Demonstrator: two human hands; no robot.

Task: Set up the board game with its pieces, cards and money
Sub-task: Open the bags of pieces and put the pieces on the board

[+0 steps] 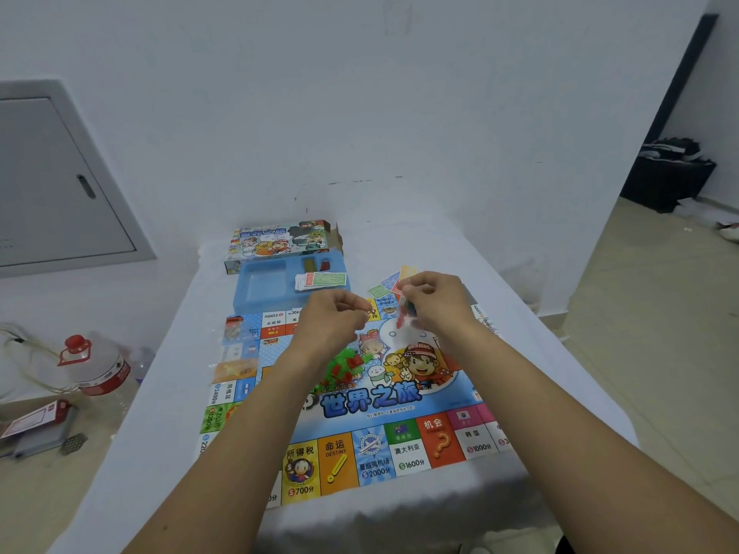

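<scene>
The colourful game board (pixel 360 433) lies flat on the white table (pixel 540 373). Above its far part, my right hand (pixel 436 301) pinches a small clear bag of coloured pieces (pixel 404 313). My left hand (pixel 336 317) is beside it with fingers curled; its fingertips are near the bag, and I cannot tell if they hold it. A pile of small green and red pieces (pixel 344 367) sits on the board under my left forearm. Loose paper money (pixel 390 283) lies beyond my right hand. A stack of cards and money (pixel 320 281) rests on the blue tray (pixel 264 289).
The game box (pixel 280 239) stands behind the blue tray at the table's far end. A clear packet (pixel 234 329) lies on the board's left edge. On the floor at left are a large water bottle (pixel 98 365) and a red-and-white item (pixel 36 421). A wall is close behind.
</scene>
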